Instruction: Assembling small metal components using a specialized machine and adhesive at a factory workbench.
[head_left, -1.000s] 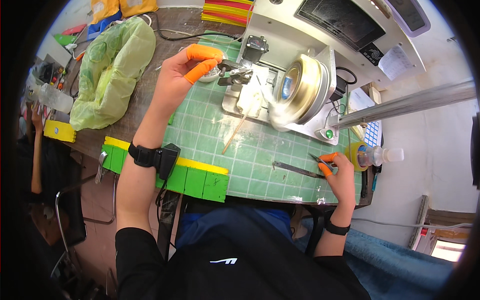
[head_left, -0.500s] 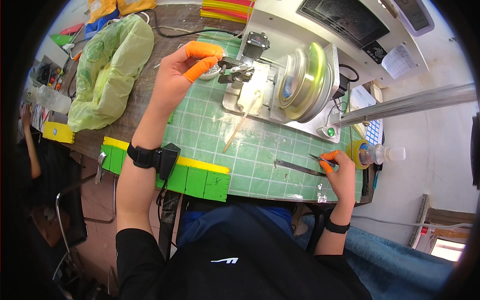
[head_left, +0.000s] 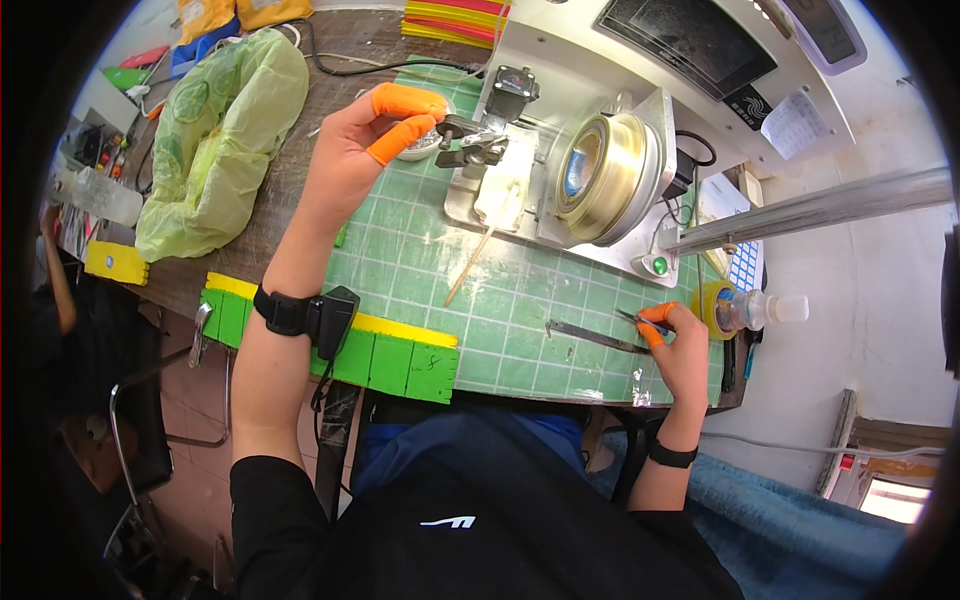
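Note:
My left hand [head_left: 375, 125], with orange finger covers on thumb and forefinger, pinches something too small to make out. The fingertips are right beside the black-and-metal clamp [head_left: 468, 142] of a bench machine, above a small white dish [head_left: 420, 148] they partly hide. My right hand [head_left: 680, 345], its thumb and forefinger also covered in orange, rests low at the right of the green cutting mat [head_left: 400, 240]. It holds dark, fine-pointed tweezers [head_left: 628, 316], tips pointing left. A flat dark strip [head_left: 598, 337] lies on the mat beside this hand.
The machine carries a clear yellowish spool [head_left: 600, 180]. A wooden stick [head_left: 468, 268] juts from a pale pad [head_left: 508, 185]. Green-yellow blocks [head_left: 405, 362] line the front edge. A bag-lined basket [head_left: 220, 140] stands left; a clear bottle [head_left: 755, 308] and yellow tape are right.
The spool on the machine looks different: its bright green-yellow rim is now paler and sharper, as if it has turned. Both hands stay almost in place.

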